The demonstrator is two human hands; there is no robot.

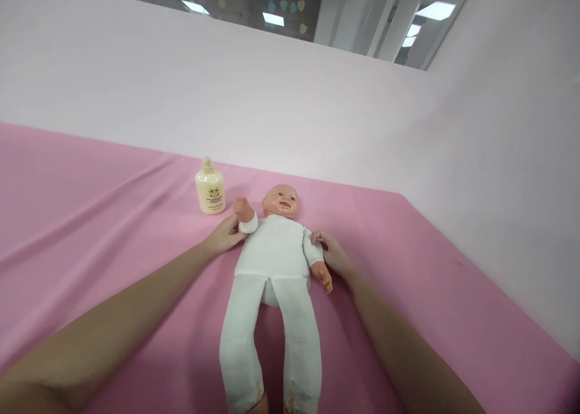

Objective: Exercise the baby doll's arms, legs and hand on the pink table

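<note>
A baby doll [274, 248] in a white long-sleeved body and white legs lies on its back, its head away from me. My left hand [225, 235] is closed on the doll's arm at the left, around the white sleeve; that arm is bent up with its small fist raised. On the other side, my right hand [334, 252] has its fingers curled onto the doll's other sleeve, above the dangling doll hand. The thumb of my right hand is partly hidden. Just beyond my left hand stands a cream-coloured lotion bottle [210, 190] with a printed label.
A pink sheet [136, 232] with some creases covers the surface under the doll. White padded-looking walls [254, 106] rise behind it and along the right side. Above the back wall, a window [254, 3] shows ceiling lights and small heart shapes.
</note>
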